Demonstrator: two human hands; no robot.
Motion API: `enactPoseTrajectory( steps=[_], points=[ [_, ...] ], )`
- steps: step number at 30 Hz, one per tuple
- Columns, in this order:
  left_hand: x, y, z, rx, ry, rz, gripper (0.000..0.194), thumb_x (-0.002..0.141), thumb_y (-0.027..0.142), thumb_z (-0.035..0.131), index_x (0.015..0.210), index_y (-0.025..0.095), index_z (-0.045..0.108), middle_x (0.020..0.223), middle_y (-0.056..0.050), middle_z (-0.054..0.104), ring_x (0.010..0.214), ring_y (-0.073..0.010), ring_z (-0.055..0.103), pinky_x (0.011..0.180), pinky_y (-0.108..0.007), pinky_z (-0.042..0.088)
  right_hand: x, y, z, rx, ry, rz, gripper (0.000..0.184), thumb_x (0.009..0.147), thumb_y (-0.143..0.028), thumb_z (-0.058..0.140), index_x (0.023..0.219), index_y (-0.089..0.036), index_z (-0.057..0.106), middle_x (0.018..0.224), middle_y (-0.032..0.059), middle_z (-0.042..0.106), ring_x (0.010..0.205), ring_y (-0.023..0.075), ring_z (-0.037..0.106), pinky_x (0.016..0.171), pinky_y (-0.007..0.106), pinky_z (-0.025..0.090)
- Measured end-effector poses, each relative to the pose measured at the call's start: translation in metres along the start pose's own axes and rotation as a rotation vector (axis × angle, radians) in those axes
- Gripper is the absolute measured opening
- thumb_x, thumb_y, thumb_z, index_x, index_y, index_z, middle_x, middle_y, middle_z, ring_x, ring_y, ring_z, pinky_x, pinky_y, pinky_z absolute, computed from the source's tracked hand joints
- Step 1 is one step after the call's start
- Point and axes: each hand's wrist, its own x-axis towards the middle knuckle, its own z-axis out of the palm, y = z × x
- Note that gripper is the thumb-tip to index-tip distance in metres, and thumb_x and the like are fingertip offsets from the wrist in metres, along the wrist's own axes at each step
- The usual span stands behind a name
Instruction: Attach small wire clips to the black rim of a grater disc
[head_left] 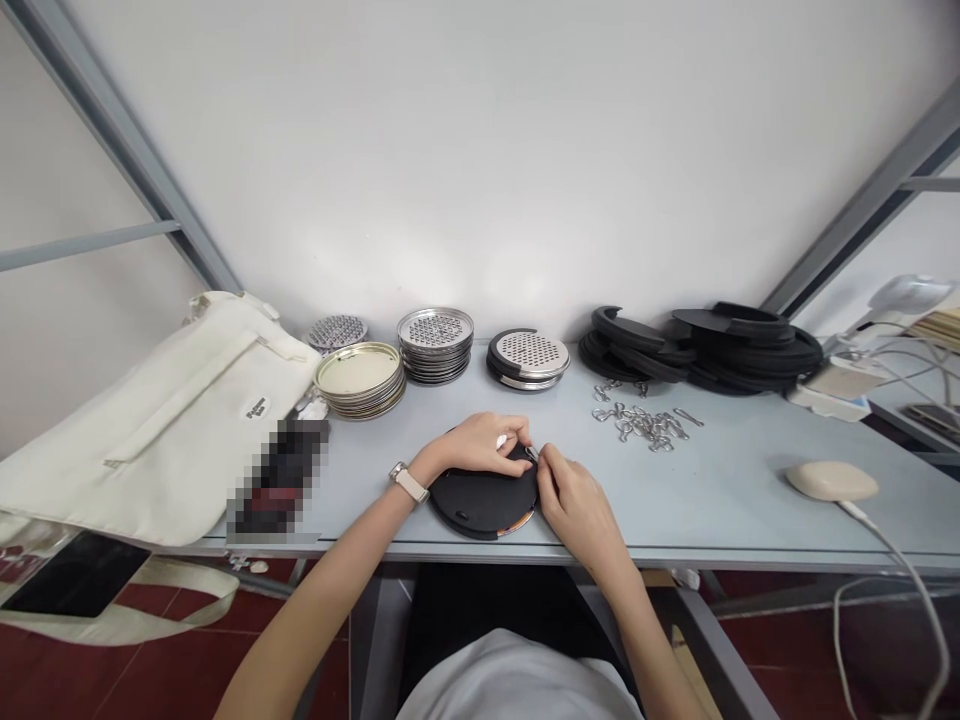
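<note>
A round black disc-shaped piece (480, 500) lies flat near the table's front edge, a strip of shiny metal rim showing at its lower right. My left hand (484, 445) reaches over its far side, with thumb and forefinger curled closed at the upper right edge. Between the two hands a small metal wire clip (532, 453) shows at that edge. My right hand (576, 500) is closed, its fingertips pinching at the clip's end and its thumb against the disc's right side. My fingers partly hide the clip. A loose pile of similar wire clips (651, 428) lies to the right.
Along the wall stand gold-toned lids (358, 370), metal grater discs (436, 335), a grater in a black holder (531, 355) and stacked black holders (739, 350). A cream bag (165, 430) fills the left. A white corded device (832, 480) lies at right.
</note>
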Motion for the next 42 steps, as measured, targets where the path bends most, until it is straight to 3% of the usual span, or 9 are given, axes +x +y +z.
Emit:
enactPoseTrajectory(
  steps=[26,42],
  points=[
    [0.0006,-0.0023,0.0021,-0.054,0.011,-0.027,0.021,0.072,0.034,0.064,0.083,0.018,0.057,0.056,0.008,0.047,0.057,-0.008,0.044,0.067,-0.021,0.039,-0.0011,-0.0006,-0.0002,-0.006,0.042,0.0,0.018,0.091,-0.023,0.036,0.074,-0.022,0.042,0.059,-0.0005,0.052,0.055,0.0164,0.049,0.053,0.025,0.029],
    [0.001,-0.006,0.0023,-0.062,0.003,-0.004,0.022,0.073,0.035,0.065,0.084,0.018,0.056,0.055,0.009,0.046,0.056,-0.0074,0.043,0.065,-0.02,0.038,-0.0009,-0.0006,-0.0011,-0.01,-0.023,0.033,0.017,0.091,-0.02,0.033,0.076,-0.022,0.039,0.063,0.0009,0.054,0.061,0.0184,0.051,0.056,0.026,0.03]
  ],
)
